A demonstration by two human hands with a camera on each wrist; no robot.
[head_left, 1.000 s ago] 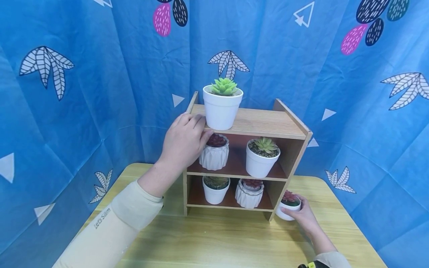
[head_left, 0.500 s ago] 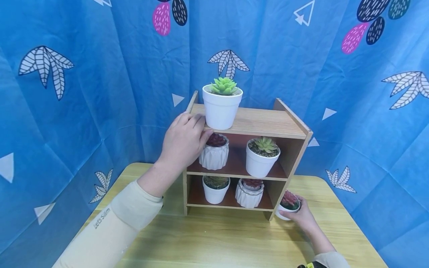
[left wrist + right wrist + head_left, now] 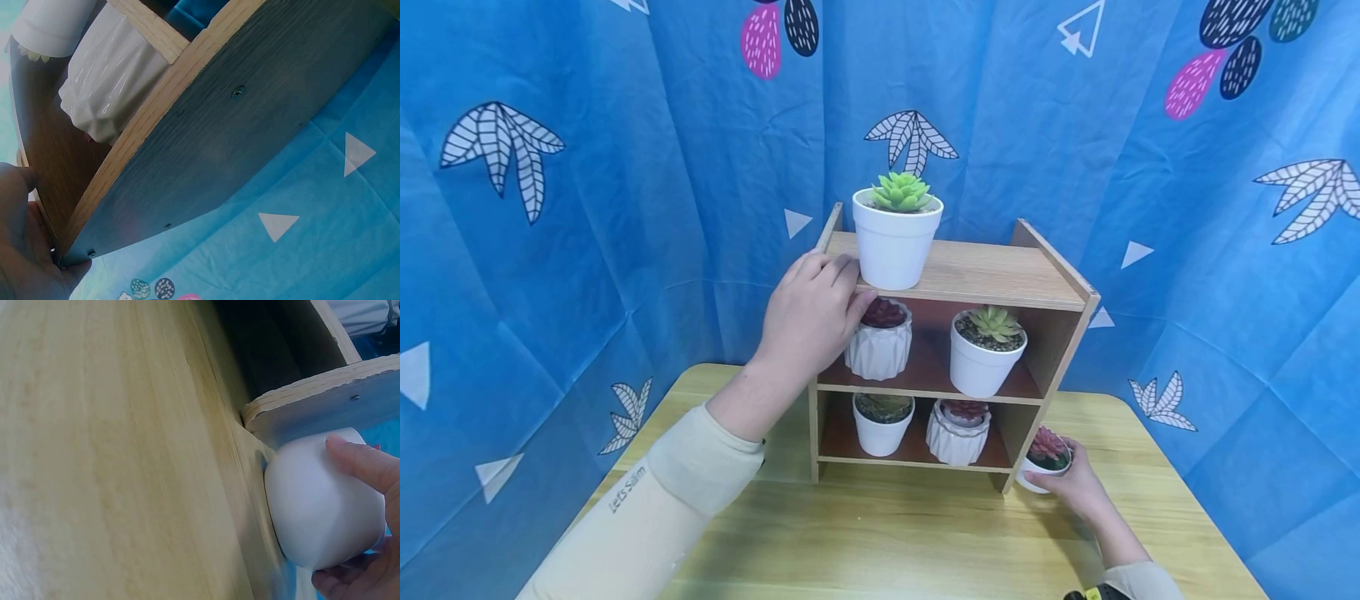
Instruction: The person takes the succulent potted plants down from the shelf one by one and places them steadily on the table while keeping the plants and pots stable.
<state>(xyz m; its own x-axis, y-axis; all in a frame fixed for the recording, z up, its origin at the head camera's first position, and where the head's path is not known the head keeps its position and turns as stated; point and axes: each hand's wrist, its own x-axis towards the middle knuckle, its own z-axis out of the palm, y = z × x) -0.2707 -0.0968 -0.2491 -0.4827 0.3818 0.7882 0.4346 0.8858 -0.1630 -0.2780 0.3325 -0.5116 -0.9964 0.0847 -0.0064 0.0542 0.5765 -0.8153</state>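
My left hand [image 3: 811,312] grips the left front corner of the top board of a small wooden shelf [image 3: 1000,271], thumb at the front edge. Beside those fingers stands a white-potted green succulent [image 3: 897,242]. At the shelf's lower right, my right hand [image 3: 1078,479] holds a white pot with a pinkish-red succulent [image 3: 1049,450]. In the right wrist view, the thumb and fingers lie around this rounded white pot [image 3: 322,500], low at the table and close by the side panel. The left wrist view has the left hand [image 3: 31,240] around the panel's end.
The middle tier carries a ribbed white pot [image 3: 880,346] and a smooth pot with a pale green succulent [image 3: 987,354]. Below are another smooth pot [image 3: 883,429] and a ribbed one [image 3: 957,433]. A blue patterned curtain [image 3: 715,167] surrounds the wooden table [image 3: 850,542].
The red succulent's pot has tilted in my right hand, so its leaves and opening face the head camera more. My left hand stays on the shelf corner.
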